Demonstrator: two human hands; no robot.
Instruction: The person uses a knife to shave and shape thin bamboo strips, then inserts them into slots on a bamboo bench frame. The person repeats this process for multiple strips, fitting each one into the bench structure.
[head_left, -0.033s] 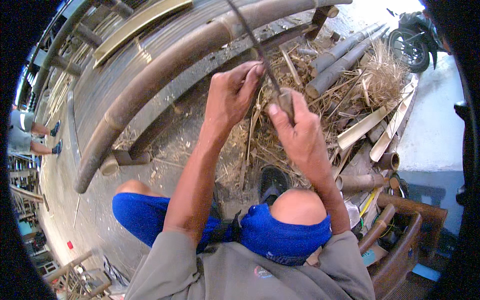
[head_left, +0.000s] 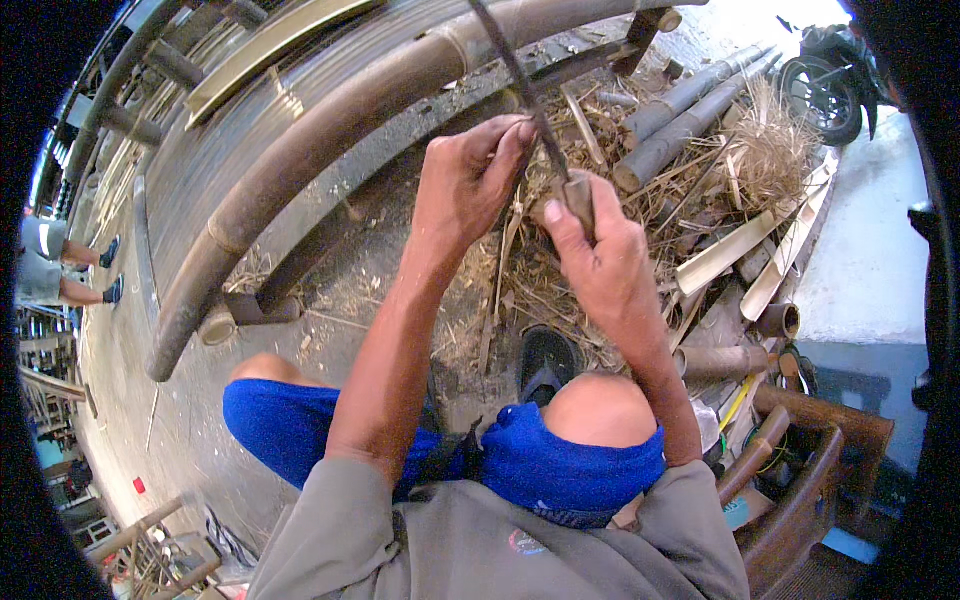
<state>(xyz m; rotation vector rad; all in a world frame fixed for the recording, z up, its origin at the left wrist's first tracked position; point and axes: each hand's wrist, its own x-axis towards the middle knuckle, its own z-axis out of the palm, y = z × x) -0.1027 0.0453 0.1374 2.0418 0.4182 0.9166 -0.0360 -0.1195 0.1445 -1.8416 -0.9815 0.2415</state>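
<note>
- The person's right hand (head_left: pixel 608 262) is closing around the wooden handle (head_left: pixel 579 203) of a long, dark, narrow tool (head_left: pixel 513 72), the thumb lying along the handle's near side.
- The tool is running away from that grip, slanting up and to the left past the left hand (head_left: pixel 462 185) toward the upper edge of the view.
- The left hand is curling into a loose fist, thumb pressing toward the forefinger; its fingertips are sitting right beside the dark shaft, and whether they are touching it or pinching something thin, one cannot tell.
- The two hands are staying apart, the left one sitting a little farther forward, with the tool's shaft passing between them.
- Beyond the left hand, a thick bamboo pole (head_left: pixel 330 133) is curving across the view, the tool's far part crossing in front of it.
- Below and around the right hand, bamboo shavings (head_left: pixel 545 285) are littering the floor (head_left: pixel 215 425).
- The person's knees, in blue shorts (head_left: pixel 570 465), are spreading beneath the forearms.
</note>
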